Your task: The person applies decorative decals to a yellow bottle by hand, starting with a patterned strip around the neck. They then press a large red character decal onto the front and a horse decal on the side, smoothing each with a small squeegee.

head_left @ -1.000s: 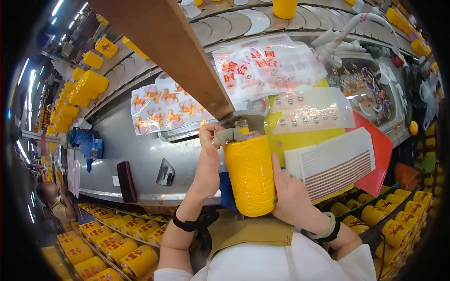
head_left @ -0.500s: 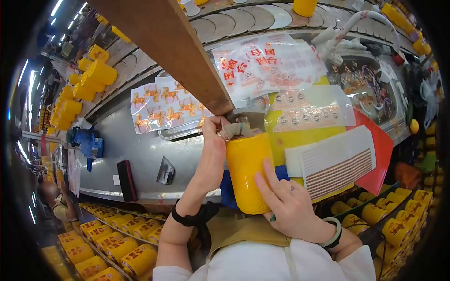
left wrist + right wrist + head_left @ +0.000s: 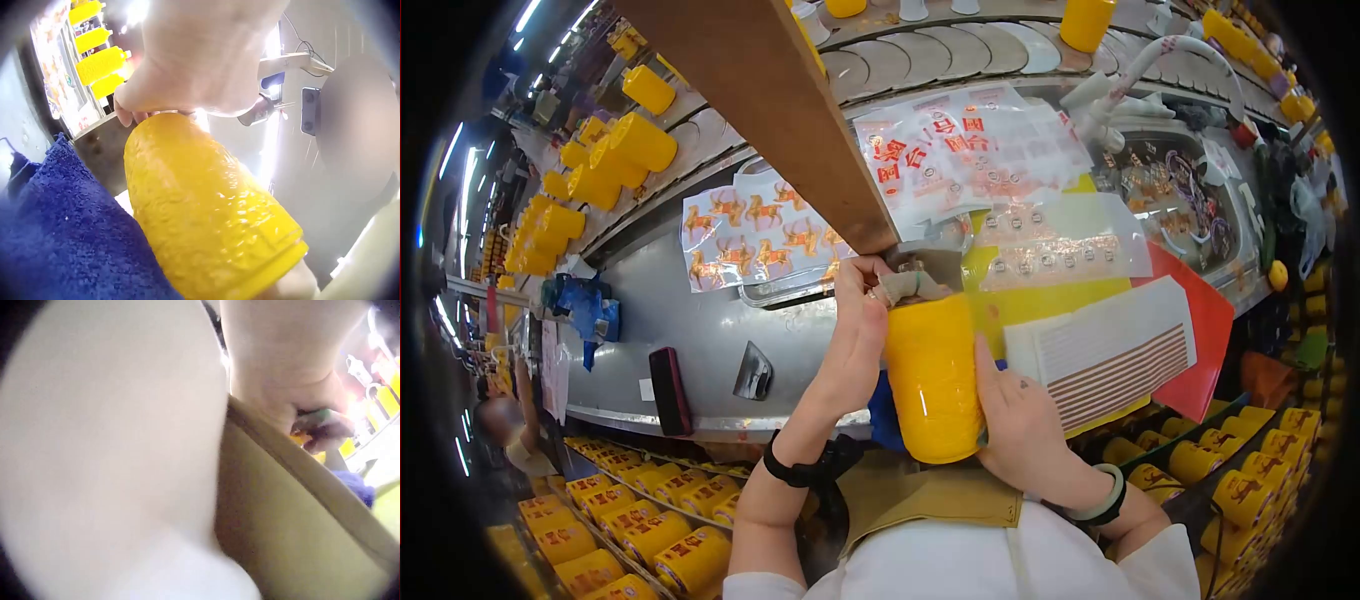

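A yellow bottle with a raised texture is tilted in front of the person's body, its neck end toward the wooden post. At that end the left hand grips it with curled fingers, some wearing pale covers; the neck itself is mostly hidden. Along the bottle's right side lies the right hand, one finger straight against the surface. The left wrist view shows the bottle beside a blue cloth, with the left hand at its narrower end. Most of the right hand's fingers are hidden.
A wooden post slants over the metal table. Sticker sheets, a striped sheet, a phone and a small dark piece lie around. Behind runs a conveyor; racks of yellow bottles stand below.
The right hand's fingers moved from the right side onto the bottle's front, then back to its side. The left hand kept its hold at the neck end. Bottles on the conveyor shifted right.
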`<state>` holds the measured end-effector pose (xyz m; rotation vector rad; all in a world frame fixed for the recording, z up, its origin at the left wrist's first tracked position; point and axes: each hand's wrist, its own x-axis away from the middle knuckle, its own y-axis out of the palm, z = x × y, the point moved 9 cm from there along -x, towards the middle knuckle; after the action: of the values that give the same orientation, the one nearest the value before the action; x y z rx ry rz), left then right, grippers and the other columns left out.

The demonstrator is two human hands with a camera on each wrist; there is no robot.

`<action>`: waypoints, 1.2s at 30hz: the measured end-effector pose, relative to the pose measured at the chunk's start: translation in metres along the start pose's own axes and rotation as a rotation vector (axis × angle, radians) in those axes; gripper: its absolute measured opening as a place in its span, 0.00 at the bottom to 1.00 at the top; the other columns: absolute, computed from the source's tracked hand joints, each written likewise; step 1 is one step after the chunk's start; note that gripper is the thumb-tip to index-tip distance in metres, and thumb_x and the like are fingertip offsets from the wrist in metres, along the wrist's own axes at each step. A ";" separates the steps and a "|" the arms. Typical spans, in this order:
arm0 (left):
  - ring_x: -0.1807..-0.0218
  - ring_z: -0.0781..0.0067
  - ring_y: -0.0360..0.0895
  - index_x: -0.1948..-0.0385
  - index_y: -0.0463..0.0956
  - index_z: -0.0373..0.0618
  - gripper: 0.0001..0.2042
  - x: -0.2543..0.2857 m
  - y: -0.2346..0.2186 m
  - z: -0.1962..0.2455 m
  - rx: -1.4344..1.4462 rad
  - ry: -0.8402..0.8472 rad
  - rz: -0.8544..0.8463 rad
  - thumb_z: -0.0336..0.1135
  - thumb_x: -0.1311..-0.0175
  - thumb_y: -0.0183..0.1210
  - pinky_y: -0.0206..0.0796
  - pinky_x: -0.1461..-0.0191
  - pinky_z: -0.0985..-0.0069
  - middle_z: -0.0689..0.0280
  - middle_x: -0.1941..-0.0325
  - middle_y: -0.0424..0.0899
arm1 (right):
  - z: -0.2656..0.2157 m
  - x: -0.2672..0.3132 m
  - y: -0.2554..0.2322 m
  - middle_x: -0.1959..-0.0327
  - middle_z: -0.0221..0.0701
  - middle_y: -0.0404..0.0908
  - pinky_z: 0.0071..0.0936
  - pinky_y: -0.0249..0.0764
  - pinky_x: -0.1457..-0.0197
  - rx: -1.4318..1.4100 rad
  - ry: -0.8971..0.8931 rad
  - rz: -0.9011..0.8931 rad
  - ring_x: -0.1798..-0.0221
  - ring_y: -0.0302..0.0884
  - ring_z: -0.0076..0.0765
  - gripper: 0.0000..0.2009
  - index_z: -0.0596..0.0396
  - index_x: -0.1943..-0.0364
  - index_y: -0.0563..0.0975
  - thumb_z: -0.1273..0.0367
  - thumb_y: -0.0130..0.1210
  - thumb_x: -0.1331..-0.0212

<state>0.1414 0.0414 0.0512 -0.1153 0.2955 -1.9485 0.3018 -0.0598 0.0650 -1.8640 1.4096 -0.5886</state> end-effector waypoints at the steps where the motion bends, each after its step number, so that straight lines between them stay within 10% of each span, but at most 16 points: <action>1: 0.31 0.64 0.68 0.36 0.68 0.31 0.42 0.000 0.001 0.002 -0.041 0.024 -0.003 0.69 0.20 0.27 0.51 0.20 0.63 0.61 0.41 0.69 | -0.018 0.001 -0.010 0.32 0.59 0.74 0.30 0.74 0.61 0.106 -0.115 0.039 0.69 0.75 0.34 0.34 0.68 0.33 0.74 0.74 0.60 0.51; 6: 0.31 0.66 0.66 0.39 0.74 0.33 0.42 -0.002 0.001 0.008 -0.145 0.028 0.001 0.67 0.19 0.25 0.52 0.21 0.63 0.62 0.40 0.67 | -0.048 0.006 -0.018 0.28 0.56 0.73 0.28 0.72 0.62 0.130 -0.327 0.052 0.69 0.74 0.32 0.35 0.60 0.32 0.76 0.73 0.62 0.53; 17: 0.39 0.61 0.59 0.48 0.79 0.34 0.40 0.006 -0.011 0.010 0.054 0.086 0.134 0.65 0.18 0.25 0.50 0.25 0.63 0.59 0.46 0.61 | -0.013 0.007 -0.006 0.24 0.56 0.65 0.36 0.77 0.56 -0.055 -0.084 -0.002 0.57 0.82 0.47 0.50 0.71 0.25 0.62 0.73 0.71 0.61; 19: 0.34 0.65 0.63 0.46 0.82 0.38 0.46 0.001 -0.008 0.016 -0.153 0.078 0.062 0.72 0.22 0.21 0.46 0.22 0.63 0.63 0.44 0.67 | -0.050 0.014 -0.017 0.25 0.60 0.65 0.36 0.77 0.56 0.159 -0.374 -0.010 0.54 0.82 0.48 0.51 0.74 0.26 0.60 0.75 0.70 0.63; 26: 0.39 0.63 0.59 0.44 0.81 0.38 0.44 -0.003 -0.001 0.009 -0.254 0.089 0.033 0.69 0.21 0.21 0.50 0.26 0.63 0.60 0.43 0.65 | -0.032 0.007 -0.013 0.31 0.64 0.72 0.33 0.76 0.58 0.220 -0.217 0.068 0.64 0.78 0.38 0.36 0.75 0.31 0.68 0.76 0.57 0.49; 30: 0.42 0.57 0.60 0.47 0.83 0.38 0.39 -0.010 0.010 0.043 -0.470 0.189 0.003 0.62 0.18 0.25 0.52 0.29 0.63 0.56 0.45 0.64 | -0.059 0.014 -0.018 0.27 0.61 0.69 0.33 0.75 0.59 0.217 -0.337 0.055 0.66 0.75 0.37 0.41 0.62 0.32 0.75 0.77 0.64 0.64; 32: 0.44 0.50 0.62 0.68 0.77 0.34 0.32 -0.010 0.010 0.062 -0.559 0.276 0.111 0.57 0.18 0.37 0.51 0.33 0.55 0.48 0.49 0.66 | -0.054 0.013 -0.021 0.27 0.58 0.70 0.31 0.75 0.59 0.255 -0.325 0.053 0.67 0.75 0.33 0.38 0.54 0.34 0.79 0.76 0.67 0.60; 36: 0.38 0.52 0.63 0.48 0.79 0.31 0.31 0.011 -0.016 0.055 -0.357 0.266 0.286 0.55 0.17 0.36 0.50 0.29 0.57 0.49 0.40 0.68 | -0.030 0.018 -0.045 0.35 0.48 0.81 0.32 0.77 0.58 -0.104 -0.300 0.037 0.64 0.80 0.37 0.31 0.54 0.37 0.81 0.70 0.72 0.51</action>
<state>0.1347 0.0288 0.1080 -0.0419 0.7923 -1.6111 0.3141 -0.0780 0.1178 -1.9101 1.2912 -0.2082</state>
